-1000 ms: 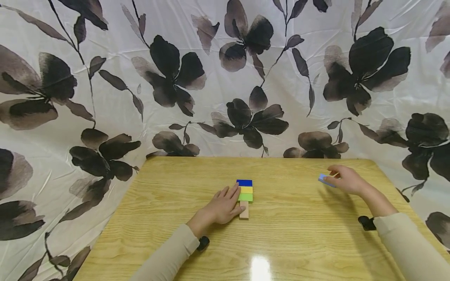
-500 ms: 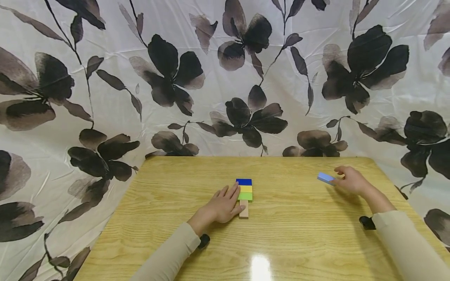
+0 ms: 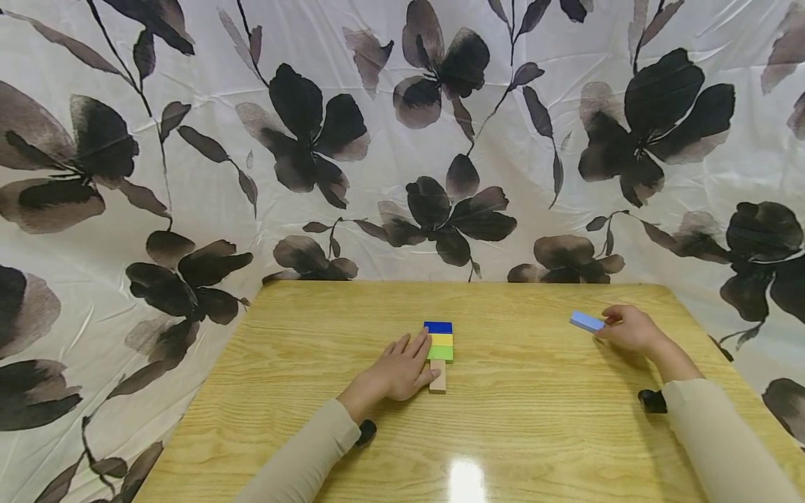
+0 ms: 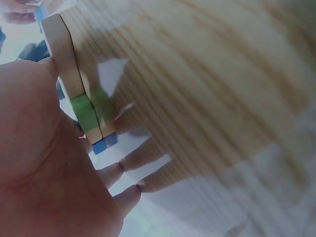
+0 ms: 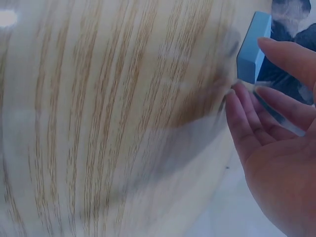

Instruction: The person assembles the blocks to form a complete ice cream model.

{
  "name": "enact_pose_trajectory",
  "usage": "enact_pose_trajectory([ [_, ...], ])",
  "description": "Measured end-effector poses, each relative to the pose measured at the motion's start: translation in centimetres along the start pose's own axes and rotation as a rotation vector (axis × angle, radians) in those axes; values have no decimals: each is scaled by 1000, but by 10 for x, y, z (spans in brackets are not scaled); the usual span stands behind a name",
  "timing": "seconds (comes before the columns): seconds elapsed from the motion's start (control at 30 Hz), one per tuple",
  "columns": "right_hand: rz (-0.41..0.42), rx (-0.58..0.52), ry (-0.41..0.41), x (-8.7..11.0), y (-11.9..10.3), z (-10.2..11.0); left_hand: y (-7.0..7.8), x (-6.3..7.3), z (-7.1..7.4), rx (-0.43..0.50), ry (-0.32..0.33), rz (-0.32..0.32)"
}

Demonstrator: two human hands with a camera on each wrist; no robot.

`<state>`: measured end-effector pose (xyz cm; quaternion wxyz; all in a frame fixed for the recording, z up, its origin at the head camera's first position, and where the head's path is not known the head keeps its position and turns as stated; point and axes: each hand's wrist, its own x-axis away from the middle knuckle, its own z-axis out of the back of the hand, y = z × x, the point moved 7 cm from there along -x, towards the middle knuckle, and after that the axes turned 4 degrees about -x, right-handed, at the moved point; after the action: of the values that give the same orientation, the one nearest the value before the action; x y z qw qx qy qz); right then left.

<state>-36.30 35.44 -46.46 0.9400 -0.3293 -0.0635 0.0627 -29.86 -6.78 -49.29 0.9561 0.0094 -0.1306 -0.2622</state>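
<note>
In the head view, a flat row of wooden blocks lies on the table: a dark blue block (image 3: 437,327) farthest off, then a yellow block (image 3: 442,339), a green block (image 3: 441,353) and, set lengthwise below, a natural-wood block (image 3: 437,381). My left hand (image 3: 397,370) lies along their left side with fingers extended, fingertips at the coloured blocks and thumb over the plain one. Farther right lies a light blue block (image 3: 583,320). My right hand (image 3: 632,328) is at its right end; the right wrist view shows the thumb (image 5: 286,55) against this block and the other fingers spread below it.
The wooden table (image 3: 534,419) ends at the back against a floral curtain (image 3: 352,223). Black wrist cameras sit under both cuffs, the left wrist camera (image 3: 367,433) and the right wrist camera (image 3: 652,402).
My right hand has drawn back rightward, from over the light blue block to its right end, so more of the block shows. The block and my left hand keep their places.
</note>
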Motion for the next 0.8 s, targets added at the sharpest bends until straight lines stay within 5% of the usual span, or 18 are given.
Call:
enact_pose_trajectory([
  [0.8,4,3,51,-7,8,-2,0,1,-1,-13,8,10],
])
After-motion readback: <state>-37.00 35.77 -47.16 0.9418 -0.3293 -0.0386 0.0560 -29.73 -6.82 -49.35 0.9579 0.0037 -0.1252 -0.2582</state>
